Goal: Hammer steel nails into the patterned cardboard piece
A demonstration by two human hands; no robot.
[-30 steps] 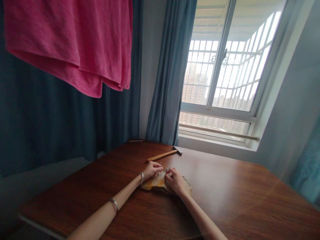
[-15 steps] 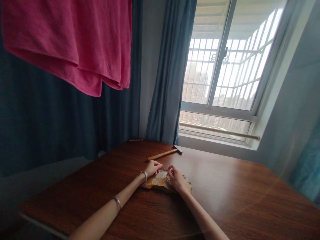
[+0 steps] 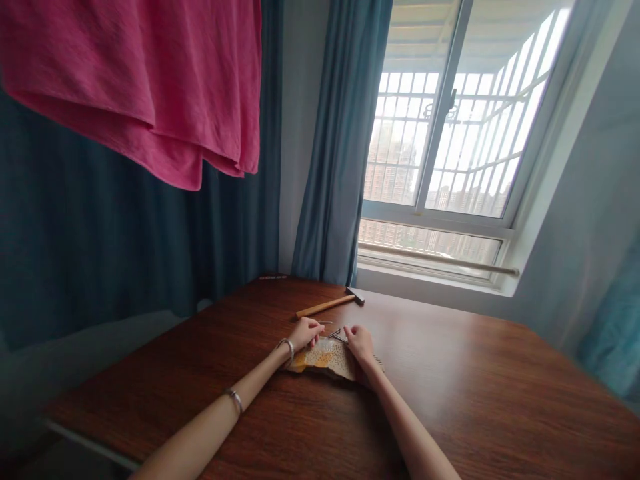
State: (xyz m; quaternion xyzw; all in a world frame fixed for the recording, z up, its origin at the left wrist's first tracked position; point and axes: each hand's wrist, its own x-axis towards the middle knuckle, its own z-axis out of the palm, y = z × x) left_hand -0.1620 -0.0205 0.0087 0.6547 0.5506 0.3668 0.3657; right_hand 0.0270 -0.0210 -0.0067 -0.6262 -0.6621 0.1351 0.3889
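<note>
My left hand point(image 3: 306, 335), with bracelets on its wrist and forearm, is closed in a pinch. A thin nail point(image 3: 325, 323) pokes out to the right from its fingertips. My right hand point(image 3: 360, 343) has its fingers pressed together; what they hold, if anything, is too small to make out. Between the hands a few loose nails point(image 3: 335, 333) lie by the far edge of a ragged, yellow and beige board point(image 3: 327, 360) pitted with small dark holes. Dark spiky marks line the board's right edge, partly covered by my right forearm.
Beyond my hands a hammer point(image 3: 327, 306) with a wooden handle lies on the brown wooden table point(image 3: 450, 393). A pink towel point(image 3: 135, 93) hangs at upper left before dark blue curtains point(image 3: 330, 167). A barred window point(image 3: 420, 212) stands behind the table.
My right hand has moved slightly right, away from the left, uncovering nails between them. The nail at my left fingertips now shows more clearly. The hammer has stayed put.
</note>
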